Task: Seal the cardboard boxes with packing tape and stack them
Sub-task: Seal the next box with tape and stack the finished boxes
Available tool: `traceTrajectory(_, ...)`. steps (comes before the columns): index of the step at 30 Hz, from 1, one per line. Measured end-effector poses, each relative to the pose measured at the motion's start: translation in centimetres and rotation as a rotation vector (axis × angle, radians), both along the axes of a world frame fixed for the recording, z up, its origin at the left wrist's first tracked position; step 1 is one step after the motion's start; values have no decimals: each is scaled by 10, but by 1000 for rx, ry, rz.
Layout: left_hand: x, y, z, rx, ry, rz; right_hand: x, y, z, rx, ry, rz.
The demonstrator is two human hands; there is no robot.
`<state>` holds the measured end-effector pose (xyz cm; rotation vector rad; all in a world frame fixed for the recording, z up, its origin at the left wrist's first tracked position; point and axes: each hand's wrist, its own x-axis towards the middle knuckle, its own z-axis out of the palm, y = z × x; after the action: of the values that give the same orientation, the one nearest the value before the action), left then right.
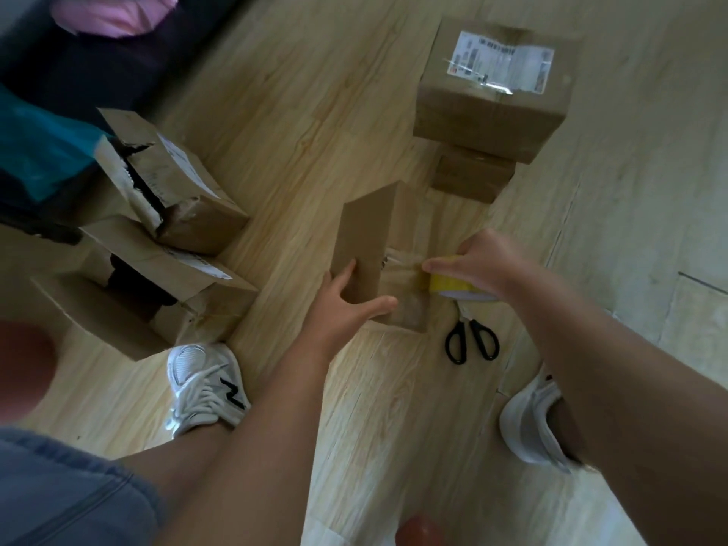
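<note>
A cardboard box (pixel 368 230) lies on the wooden floor in the middle of the view. My left hand (pixel 346 301) rests against its near side with the fingers spread, thumb along the lower edge. My right hand (pixel 476 258) grips a roll of yellow packing tape (pixel 453 287) at the box's right side, and a clear strip runs from the roll onto the box. Two sealed boxes stand stacked at the back right, the top box (pixel 492 92) bearing a white label above a smaller box (pixel 468 177).
Two torn-open boxes (pixel 169 187) (pixel 149 293) sit at the left beside my left shoe (pixel 205 388). Black-handled scissors (pixel 470 340) lie on the floor just right of the taped box. My right shoe (pixel 532 423) is near them. Dark furniture fills the far left.
</note>
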<state>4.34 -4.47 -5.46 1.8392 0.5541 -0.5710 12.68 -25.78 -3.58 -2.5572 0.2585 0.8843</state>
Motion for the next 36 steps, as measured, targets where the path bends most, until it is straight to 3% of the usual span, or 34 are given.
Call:
traceTrajectory(7,-11,3,-1,-218,12,202,0,19,18,-134,-123,130)
traceTrajectory(14,-15,-16,12,41,-218,71,1,38,28,-185,-173,208)
traceTrajectory(16,-15,-17,12,52,-208,80,0,34,27,-76,-158,195)
traceTrajectory(20,-11,-2,8,-50,-169,172,-1,12,30,361,-77,30)
traceTrajectory(22,-10,1,11,-86,-159,169,-2,6,29,412,-73,-6)
traceTrajectory(25,-10,1,12,-99,-158,185,0,14,28,339,-115,1)
traceTrajectory(29,-19,14,-3,-102,-89,261,-3,23,25,-69,-150,217)
traceTrajectory(31,-23,15,-6,-119,-68,215,-11,15,17,-173,-132,258)
traceTrajectory(33,-24,11,-6,-118,-80,208,-20,9,7,-203,-110,284)
traceTrajectory(36,-22,5,-12,-81,-114,231,-26,9,-2,-151,-135,145)
